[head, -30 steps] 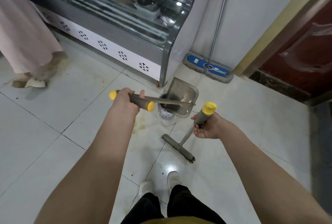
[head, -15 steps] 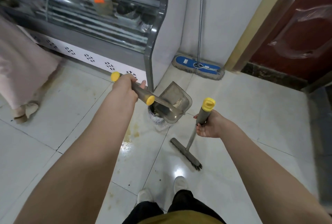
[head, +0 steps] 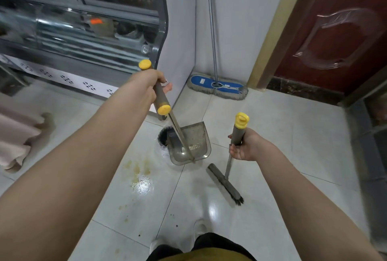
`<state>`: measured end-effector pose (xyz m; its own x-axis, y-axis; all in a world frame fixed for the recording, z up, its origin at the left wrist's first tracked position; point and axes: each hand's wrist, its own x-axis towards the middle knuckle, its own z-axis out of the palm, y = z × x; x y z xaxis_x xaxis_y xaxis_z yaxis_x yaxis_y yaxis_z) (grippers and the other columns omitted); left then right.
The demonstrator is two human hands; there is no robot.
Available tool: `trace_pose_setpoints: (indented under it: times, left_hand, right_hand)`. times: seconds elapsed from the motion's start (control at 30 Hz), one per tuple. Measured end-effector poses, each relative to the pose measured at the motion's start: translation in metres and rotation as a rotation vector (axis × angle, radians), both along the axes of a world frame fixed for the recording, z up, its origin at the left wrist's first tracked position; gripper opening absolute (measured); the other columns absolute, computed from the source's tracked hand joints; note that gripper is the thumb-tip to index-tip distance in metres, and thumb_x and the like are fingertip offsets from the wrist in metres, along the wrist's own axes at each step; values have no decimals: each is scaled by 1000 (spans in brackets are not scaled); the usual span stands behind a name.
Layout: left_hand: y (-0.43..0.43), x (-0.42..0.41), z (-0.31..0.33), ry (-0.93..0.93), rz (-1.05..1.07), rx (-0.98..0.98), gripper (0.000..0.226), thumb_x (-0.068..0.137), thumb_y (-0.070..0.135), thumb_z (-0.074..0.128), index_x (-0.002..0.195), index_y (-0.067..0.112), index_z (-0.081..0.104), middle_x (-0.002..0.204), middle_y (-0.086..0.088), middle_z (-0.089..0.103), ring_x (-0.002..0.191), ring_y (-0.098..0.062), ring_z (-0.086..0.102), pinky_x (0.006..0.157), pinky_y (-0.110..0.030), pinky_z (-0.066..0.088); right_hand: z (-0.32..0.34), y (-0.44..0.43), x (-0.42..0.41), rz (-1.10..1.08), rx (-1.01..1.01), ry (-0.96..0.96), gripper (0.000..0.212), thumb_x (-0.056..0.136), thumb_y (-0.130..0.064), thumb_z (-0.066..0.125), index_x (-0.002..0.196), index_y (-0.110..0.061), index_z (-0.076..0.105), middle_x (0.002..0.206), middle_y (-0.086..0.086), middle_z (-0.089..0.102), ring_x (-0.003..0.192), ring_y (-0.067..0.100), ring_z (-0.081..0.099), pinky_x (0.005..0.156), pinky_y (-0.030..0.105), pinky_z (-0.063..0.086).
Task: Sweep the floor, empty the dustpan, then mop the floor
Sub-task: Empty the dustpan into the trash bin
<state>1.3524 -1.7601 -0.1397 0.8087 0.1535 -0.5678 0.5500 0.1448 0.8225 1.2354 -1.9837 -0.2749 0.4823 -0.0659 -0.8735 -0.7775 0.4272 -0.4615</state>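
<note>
While left hand (head: 146, 84) grips dustpan (head: 192, 141) over bin (head: 164, 137), right hand (head: 246, 147) grips broom (head: 225, 183): off-centre tilt may spill beside bin.

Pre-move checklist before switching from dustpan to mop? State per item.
1. Dustpan over bin: ok.
2. Dustpan emptied: cannot tell.
3. Hand free for the mop: not ok; left hand grips the dustpan handle, right hand grips the broom.
4. Mop leaning on wall, nothing in front of it: ok.
5. Floor spotless: not ok; yellowish stain beside the bin.
</note>
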Motion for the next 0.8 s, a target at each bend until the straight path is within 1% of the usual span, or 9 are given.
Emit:
trace_pose_setpoints:
  times: [0.07, 0.2, 0.27, 0.33, 0.47, 0.57, 0.63, 0.7, 0.8]
  left_hand:
    - [-10, 0, 8, 1, -48, 33, 13, 88, -11, 42, 96, -1, 47, 122, -21, 50, 53, -30, 59, 31, -22, 48]
    - [-25, 3, 24, 6, -127, 63, 17, 88, -11, 44, 79, 4, 45, 109, -21, 52, 47, -30, 64, 35, -24, 52]
    - [-33, 5, 33, 9, -179, 80, 18, 88, -11, 45, 78, 4, 45, 106, -22, 52, 67, -34, 65, 38, -26, 53]
    - [-41, 7, 42, 19, -257, 98, 16, 88, -10, 45, 79, 3, 46, 101, -22, 54, 75, -36, 63, 42, -27, 55]
    - [-57, 20, 56, -15, -386, 185, 15, 86, -10, 49, 81, 3, 48, 86, -20, 57, 71, -36, 64, 49, -32, 57]
    - [-67, 38, 60, -85, -447, 286, 16, 85, -11, 51, 83, 4, 48, 87, -17, 59, 72, -35, 66, 57, -38, 58]
    - [-76, 51, 61, -94, -496, 323, 16, 84, -10, 52, 92, 3, 49, 96, -18, 60, 77, -35, 67, 64, -40, 59]
    - [-85, 65, 62, -86, -551, 344, 20, 85, -9, 53, 101, 1, 47, 94, -20, 60, 73, -33, 68, 63, -37, 59]
    - [-100, 87, 65, -92, -656, 383, 14, 87, -6, 56, 96, 0, 49, 92, -23, 63, 76, -30, 69, 69, -37, 59]
  right_hand:
    - [3, -10, 2, -10, -9, -15, 24, 92, -25, 37, 79, -9, 50, 68, 9, 44, 27, 19, 50, 41, 23, 51]
    - [9, -33, 5, -53, -20, -45, 25, 92, -26, 35, 79, -10, 49, 69, 10, 44, 27, 18, 50, 41, 23, 51]
    - [12, -42, 6, -68, -22, -58, 26, 93, -27, 34, 79, -10, 49, 70, 11, 44, 27, 18, 50, 40, 24, 51]
    - [16, -52, 8, -89, -24, -71, 27, 94, -28, 34, 79, -10, 48, 71, 11, 44, 26, 19, 50, 40, 25, 52]
    - [23, -71, 11, -128, -33, -89, 28, 94, -30, 33, 80, -11, 48, 71, 11, 44, 27, 18, 51, 41, 25, 52]
    - [29, -82, 17, -191, -52, -100, 29, 94, -31, 31, 79, -12, 47, 70, 11, 44, 28, 18, 51, 40, 25, 52]
    - [32, -89, 25, -237, -69, -104, 30, 94, -32, 30, 79, -12, 47, 70, 10, 44, 37, 19, 51, 39, 25, 51]
    - [34, -96, 36, -266, -83, -97, 32, 95, -34, 30, 80, -11, 45, 71, 11, 44, 51, 20, 47, 38, 24, 50]
    - [34, -107, 57, -280, -97, -82, 34, 96, -37, 30, 81, -9, 43, 72, 11, 44, 57, 21, 44, 39, 26, 51]
